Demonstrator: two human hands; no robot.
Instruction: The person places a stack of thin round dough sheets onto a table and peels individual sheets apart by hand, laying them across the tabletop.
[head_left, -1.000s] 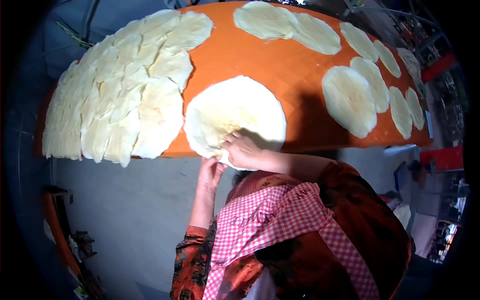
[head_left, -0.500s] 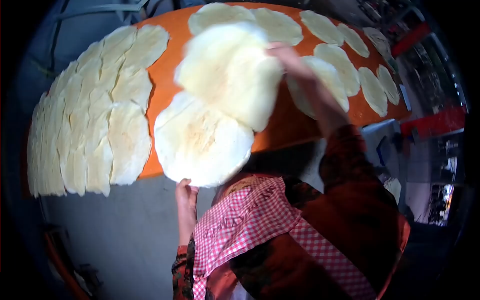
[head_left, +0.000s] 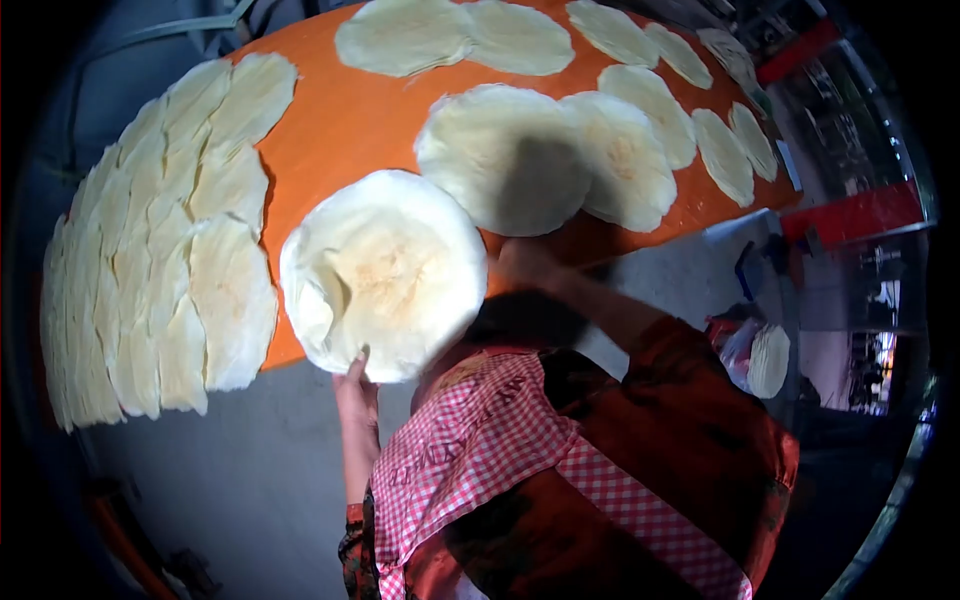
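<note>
A round, pale flatbread point(head_left: 400, 255) with browned spots in its middle lies at the near edge of the orange table, a fold raised on its left side. My left hand point(head_left: 357, 388) grips its near edge, thumb on top and fingers underneath. Close to its right edge is my right hand point(head_left: 528, 263), in shadow; its fingers are too dark to make out, and whether it touches the edge I cannot tell. Just beyond, another thin flatbread point(head_left: 480, 150) rests flat, its right side slightly overlapping a neighbouring flatbread point(head_left: 625, 155).
Overlapping rows of several flatbreads point(head_left: 150, 260) cover the left end of the orange table point(head_left: 330, 120). More flatbreads point(head_left: 405, 35) lie along the far side and right end. A pale round stack point(head_left: 769, 362) sits beyond my right arm, below a red bar point(head_left: 860, 215).
The flatbread my right hand was holding up now lies flat on the table. That hand has let go and come back toward me. My left hand still holds the near flatbread.
</note>
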